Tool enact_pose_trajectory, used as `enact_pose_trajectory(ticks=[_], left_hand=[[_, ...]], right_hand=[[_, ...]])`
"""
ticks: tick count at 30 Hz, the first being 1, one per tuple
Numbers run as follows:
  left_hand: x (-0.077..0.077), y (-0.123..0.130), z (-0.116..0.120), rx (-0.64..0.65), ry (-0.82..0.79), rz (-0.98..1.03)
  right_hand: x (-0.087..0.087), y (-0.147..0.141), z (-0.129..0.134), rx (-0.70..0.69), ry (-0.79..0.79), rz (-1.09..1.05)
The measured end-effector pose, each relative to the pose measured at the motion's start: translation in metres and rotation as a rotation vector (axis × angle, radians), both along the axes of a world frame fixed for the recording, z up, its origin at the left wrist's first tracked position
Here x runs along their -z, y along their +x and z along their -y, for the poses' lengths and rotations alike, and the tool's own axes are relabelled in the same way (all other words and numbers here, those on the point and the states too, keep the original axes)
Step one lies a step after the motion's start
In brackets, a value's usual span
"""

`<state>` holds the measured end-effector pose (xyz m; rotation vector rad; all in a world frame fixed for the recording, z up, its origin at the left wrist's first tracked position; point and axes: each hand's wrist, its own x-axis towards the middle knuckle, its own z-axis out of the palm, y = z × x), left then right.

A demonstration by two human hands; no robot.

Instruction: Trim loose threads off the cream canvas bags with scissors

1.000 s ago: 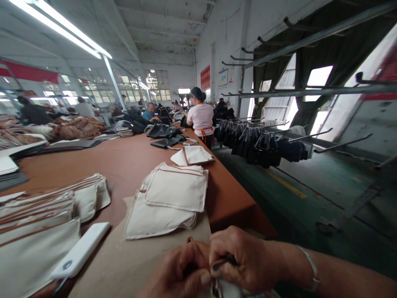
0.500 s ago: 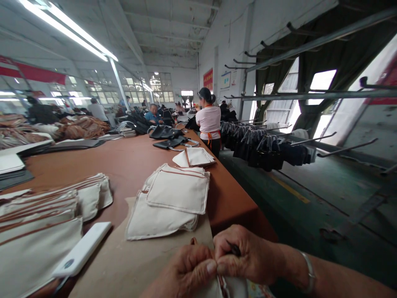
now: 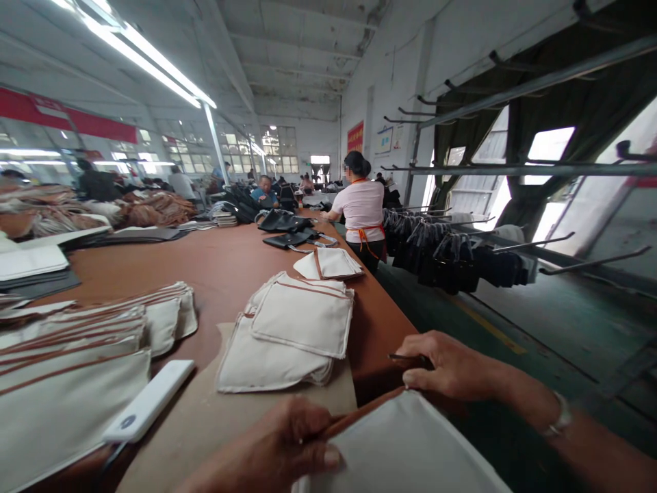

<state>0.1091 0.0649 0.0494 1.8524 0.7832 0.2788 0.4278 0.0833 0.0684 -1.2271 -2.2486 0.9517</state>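
Note:
A white fabric piece (image 3: 405, 452) with a brown strip along its top edge is stretched between my hands at the table's near edge. My left hand (image 3: 292, 445) pinches its left part, thumb on top. At its upper right corner, my right hand (image 3: 441, 366) grips the fabric; a small dark pointed tool juts out from between its fingers. Just beyond lies a stack of white fabric pieces with brown strips (image 3: 302, 315), on brown paper (image 3: 205, 418).
More white pieces (image 3: 66, 404) and a white device (image 3: 151, 400) with a cable lie left on the brown table (image 3: 215, 263). Black bags (image 3: 282, 220) rest farther back. A person in pink (image 3: 362, 205) stands at the right edge. Dark bags hang from a rack (image 3: 462, 263).
My hands have moved apart, and the fabric has come up into view between them. The person in pink has turned and reaches toward the table. The view has shifted slightly.

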Motion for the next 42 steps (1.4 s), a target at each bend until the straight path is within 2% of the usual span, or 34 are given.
enact_pose_trajectory(ticks=[2,4,6,8,11,14,16,18,20,23,25,28,31,37,42], left_hand=[[-0.013,0.021,0.003,0.006,0.106,-0.06],[-0.026,0.038,0.004,0.009,0.127,-0.039],[-0.033,0.042,0.001,0.009,0.055,0.028],[-0.032,0.03,-0.005,0.005,-0.021,-0.015],[-0.018,-0.005,-0.013,-0.045,-0.089,-0.156],[-0.003,-0.033,-0.013,-0.059,-0.318,0.017],[0.0,-0.038,-0.008,-0.073,-0.423,0.177],[-0.002,-0.035,-0.001,-0.13,-0.422,0.323],[-0.003,-0.028,0.005,-0.189,-0.422,0.437],[0.001,-0.015,0.01,-0.207,-0.442,0.491],[0.006,-0.008,0.012,-0.203,-0.42,0.474],[0.007,-0.001,0.014,-0.201,-0.377,0.406],[0.001,0.004,0.016,-0.197,-0.369,0.287],[-0.013,0.017,0.022,-0.261,-0.302,0.145],[-0.014,0.026,0.023,-0.325,-0.161,0.059]], right_hand=[[-0.004,-0.025,0.007,-0.05,0.073,-0.109],[-0.001,-0.057,0.016,-0.175,-0.059,-0.313],[0.011,-0.083,0.023,-0.205,-0.209,-0.393],[0.026,-0.096,0.026,-0.173,-0.286,-0.393],[0.038,-0.095,0.026,-0.146,-0.376,-0.463],[0.031,-0.083,0.023,-0.109,-0.503,-0.682],[0.027,-0.076,0.021,-0.09,-0.535,-0.754],[0.028,-0.069,0.017,-0.084,-0.501,-0.731],[0.033,-0.065,0.013,-0.065,-0.38,-0.575],[0.035,-0.064,0.012,-0.054,-0.108,-0.267],[0.026,-0.068,0.017,-0.074,-0.021,-0.24],[0.008,-0.079,0.03,-0.071,-0.095,-0.345],[-0.003,-0.09,0.041,-0.055,-0.184,-0.303],[-0.003,-0.097,0.047,-0.032,-0.243,-0.277],[0.002,-0.097,0.045,0.053,-0.237,-0.239]])
